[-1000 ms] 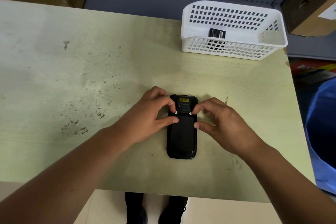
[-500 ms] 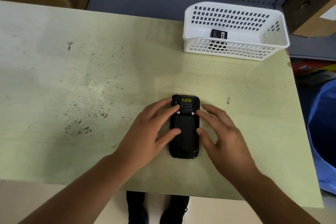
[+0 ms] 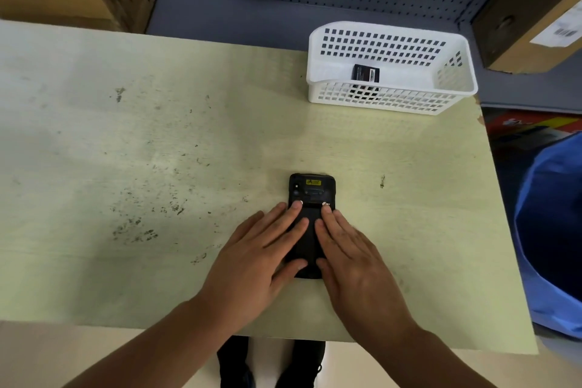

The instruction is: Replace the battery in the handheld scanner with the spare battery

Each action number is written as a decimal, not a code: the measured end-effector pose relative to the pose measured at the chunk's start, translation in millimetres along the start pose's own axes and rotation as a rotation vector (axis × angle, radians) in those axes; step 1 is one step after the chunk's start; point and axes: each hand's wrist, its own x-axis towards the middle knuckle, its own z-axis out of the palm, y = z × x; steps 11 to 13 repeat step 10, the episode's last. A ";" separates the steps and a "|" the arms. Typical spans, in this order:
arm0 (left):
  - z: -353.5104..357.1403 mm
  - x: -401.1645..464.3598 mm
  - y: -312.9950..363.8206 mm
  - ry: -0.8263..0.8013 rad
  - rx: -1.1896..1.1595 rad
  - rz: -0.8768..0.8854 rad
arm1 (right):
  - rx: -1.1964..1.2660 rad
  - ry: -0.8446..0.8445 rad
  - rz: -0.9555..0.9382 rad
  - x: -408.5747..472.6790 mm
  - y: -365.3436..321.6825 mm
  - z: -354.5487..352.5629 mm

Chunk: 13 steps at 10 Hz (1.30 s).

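Scanner (image 3: pixel 311 195) lies face down, low in the middle of the frame. Left hand (image 3: pixel 261 257) and right hand (image 3: pixel 352 257) lie flat and open on its back. Pushing unevenly could jam the cover. Spare battery (image 3: pixel 366 73) waits in the basket (image 3: pixel 453 94), upper right.

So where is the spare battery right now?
In the head view, the spare battery lies inside the white basket at the table's far right, well beyond the scanner under both hands.
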 end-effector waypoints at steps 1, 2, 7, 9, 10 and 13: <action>-8.0 0.4 6.6 0.030 0.031 0.000 | 0.035 0.002 0.017 -3.5 -3.7 -10.1; -10.3 -6.1 12.8 0.059 0.011 0.010 | 0.045 0.005 0.028 -12.6 -7.5 -14.8; 5.6 -36.7 29.3 -0.053 -0.087 -0.049 | -0.061 -0.087 0.060 -44.4 -17.4 3.3; -48.1 -15.4 36.3 -0.232 -0.227 -0.097 | -0.031 -0.093 -0.003 -25.7 -28.6 -61.7; -89.8 -9.1 48.8 -0.175 -0.392 -0.132 | 0.132 -0.047 0.000 -24.3 -45.9 -105.7; -89.8 -9.1 48.8 -0.175 -0.392 -0.132 | 0.132 -0.047 0.000 -24.3 -45.9 -105.7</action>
